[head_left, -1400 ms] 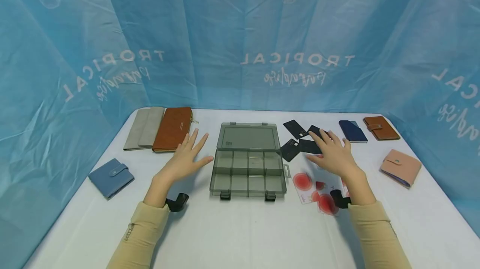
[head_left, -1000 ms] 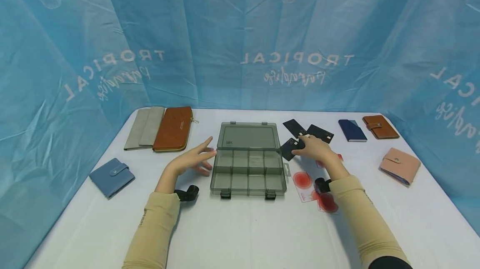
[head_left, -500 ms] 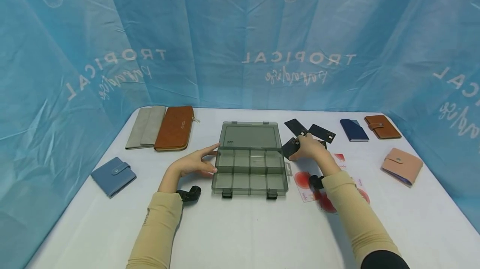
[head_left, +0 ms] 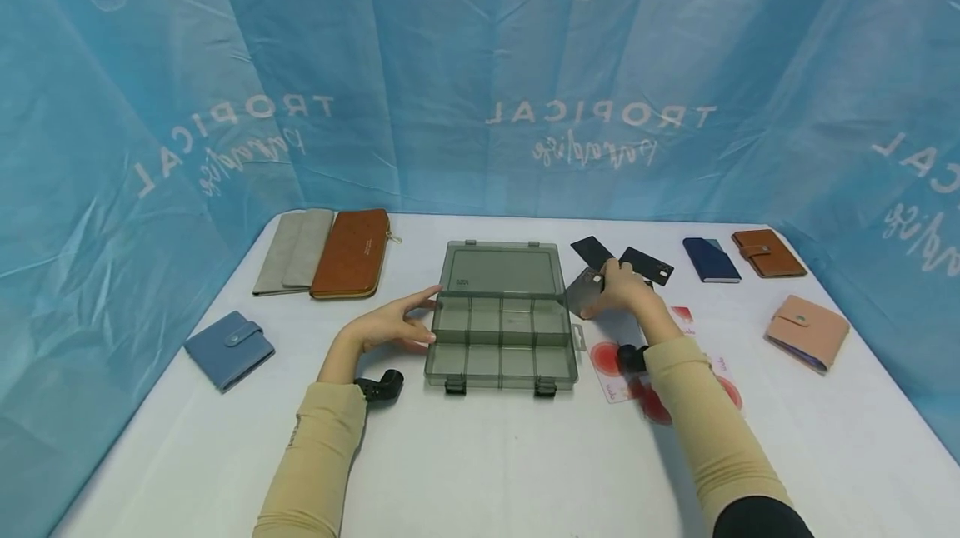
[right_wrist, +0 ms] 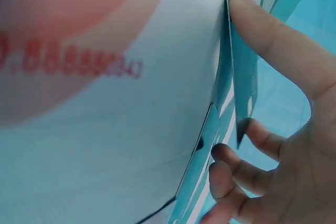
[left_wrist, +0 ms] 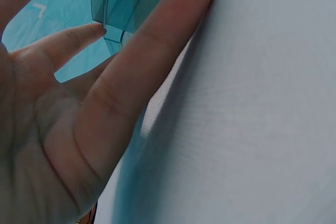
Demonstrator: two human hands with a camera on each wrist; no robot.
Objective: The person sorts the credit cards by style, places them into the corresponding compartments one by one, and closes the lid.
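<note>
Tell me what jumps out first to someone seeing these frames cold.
The open grey compartment box at the table's centre, with the left hand touching its left side with straight fingers. Just right of it, the right hand pinches a dark card lifted on edge, beside two more dark cards lying flat. Wallets ring the edges: a brown long wallet far left, a pink wallet at right.

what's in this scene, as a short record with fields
left hand: left hand, fingers straight, touches the left wall of the organizer box
right hand: right hand pinches a dark card lifted beside the box's right edge
box: smoky clear, lid open, compartments look empty
other cards: two dark cards behind; red-dotted white cards near the right forearm
wallets: brown long wallet, blue wallet, pink wallet
</note>
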